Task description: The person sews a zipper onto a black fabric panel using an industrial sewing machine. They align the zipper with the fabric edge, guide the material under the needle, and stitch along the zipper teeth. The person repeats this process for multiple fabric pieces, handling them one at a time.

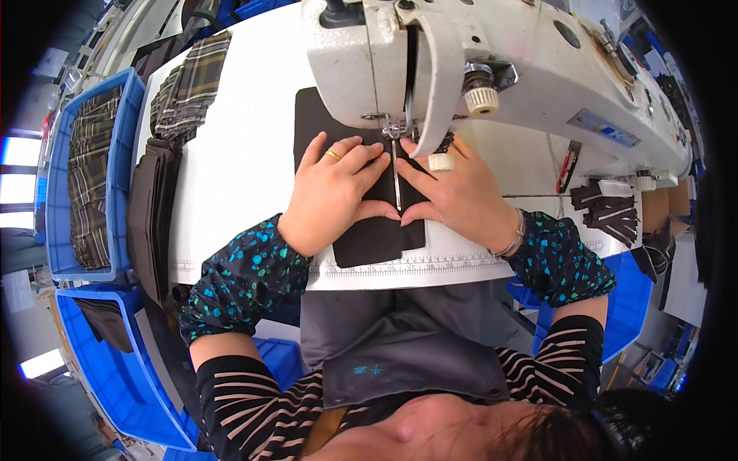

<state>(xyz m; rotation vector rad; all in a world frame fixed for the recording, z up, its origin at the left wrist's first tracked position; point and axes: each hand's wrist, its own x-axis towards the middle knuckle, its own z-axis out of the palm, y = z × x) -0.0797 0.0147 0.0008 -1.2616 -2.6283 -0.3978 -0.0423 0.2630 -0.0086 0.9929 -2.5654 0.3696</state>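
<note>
A dark piece of cloth [361, 250] lies flat on the white table under the head of a white sewing machine [530, 84]. Down its middle runs a narrow, shiny, silvery strip [397, 184], its kind unclear, leading up to the presser foot [393, 132]. My left hand [334, 188] rests on the cloth left of the strip, fingers stretched out. On the other side, my right hand [465, 192] lies with its fingers extended; the machine's front parts cover some of them. Both thumbs point inward and nearly meet at the strip's near end.
A blue crate [129, 169] of plaid cloth stands at the left, beside stacked plaid pieces [192, 81] and dark folded cloth [152, 215]. To the right lie a red-and-black tool [569, 166] and small dark strips [607, 211]. A printed ruler [453, 267] follows the table's near edge.
</note>
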